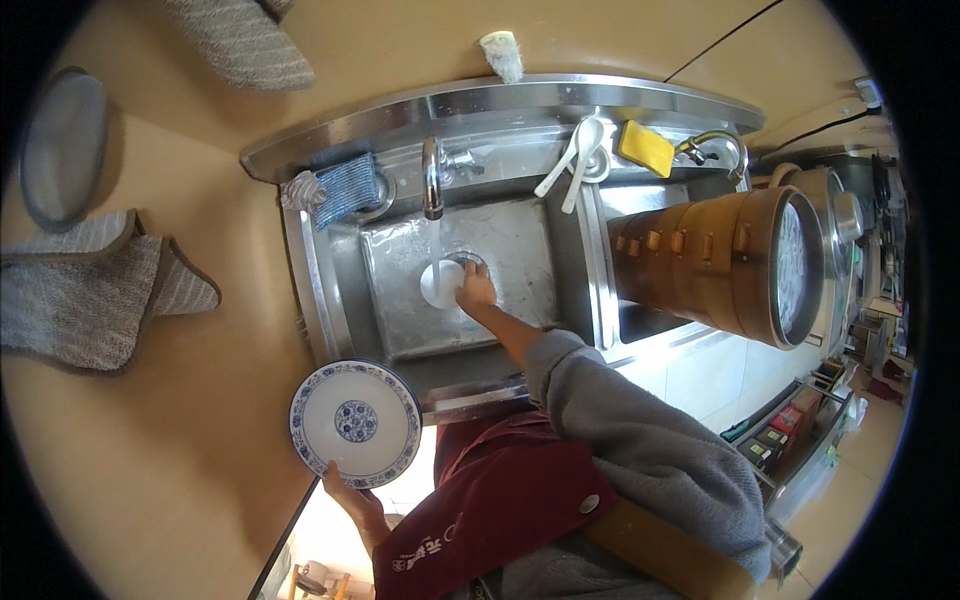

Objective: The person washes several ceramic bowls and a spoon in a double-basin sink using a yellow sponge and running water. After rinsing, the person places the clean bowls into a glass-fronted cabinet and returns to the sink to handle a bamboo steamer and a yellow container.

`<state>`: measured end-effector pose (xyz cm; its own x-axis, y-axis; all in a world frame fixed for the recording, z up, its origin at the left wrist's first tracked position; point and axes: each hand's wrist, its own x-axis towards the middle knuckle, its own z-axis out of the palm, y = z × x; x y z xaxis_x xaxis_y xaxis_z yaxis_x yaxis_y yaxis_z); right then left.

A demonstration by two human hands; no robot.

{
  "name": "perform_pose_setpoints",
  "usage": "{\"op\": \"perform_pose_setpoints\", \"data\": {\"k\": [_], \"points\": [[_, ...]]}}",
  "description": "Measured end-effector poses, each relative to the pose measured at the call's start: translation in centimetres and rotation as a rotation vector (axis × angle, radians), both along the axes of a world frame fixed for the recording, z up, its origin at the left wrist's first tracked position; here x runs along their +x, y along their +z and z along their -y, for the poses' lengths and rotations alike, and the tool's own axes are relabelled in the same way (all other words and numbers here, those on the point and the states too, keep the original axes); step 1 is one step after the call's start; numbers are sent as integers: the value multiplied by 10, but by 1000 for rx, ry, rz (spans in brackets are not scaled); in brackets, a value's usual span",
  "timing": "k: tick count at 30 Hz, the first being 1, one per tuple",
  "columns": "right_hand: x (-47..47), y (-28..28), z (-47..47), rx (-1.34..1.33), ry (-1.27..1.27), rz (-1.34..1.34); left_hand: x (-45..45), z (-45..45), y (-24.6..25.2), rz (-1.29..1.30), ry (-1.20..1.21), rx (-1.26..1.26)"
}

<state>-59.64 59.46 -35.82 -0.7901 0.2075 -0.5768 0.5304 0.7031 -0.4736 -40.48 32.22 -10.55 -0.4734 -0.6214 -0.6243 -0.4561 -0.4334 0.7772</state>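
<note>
My left hand (354, 501) grips the rim of a white plate (382, 405) with a blue floral border and a blue round motif at its centre. The plate is held up near the sink's front left corner. Down in the steel sink (517, 225), my right hand (477, 289) holds a small round white dish (439, 285); whether it is a bowl or a saucer cannot be told. Water runs from the chrome faucet (432, 176) onto this dish. Part of the sink drain (469, 259) shows beside my fingers.
Two white spoons (581, 154) lie on the back ledge beside a yellow sponge (646, 148). A blue striped cloth (346, 191) hangs over the sink's left corner. Stacked bamboo steamers (705, 255) stand at the right basin. Grey towels (82, 292) are at the left.
</note>
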Motion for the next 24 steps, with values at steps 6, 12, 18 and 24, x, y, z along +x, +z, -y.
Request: {"op": "perform_pose_setpoints", "data": {"k": [6,12,18,24], "points": [[-9,39,16,208,554,-110,-10,-4,5,35,-112,-290],[-18,26,29,213,639,-3,-12,2,6,139,-342,-801],[-16,32,22,88,471,21,-11,5,4,239,-395,-898],[-15,42,19,91,508,-9,-11,6,-3,87,-321,-818]]}}
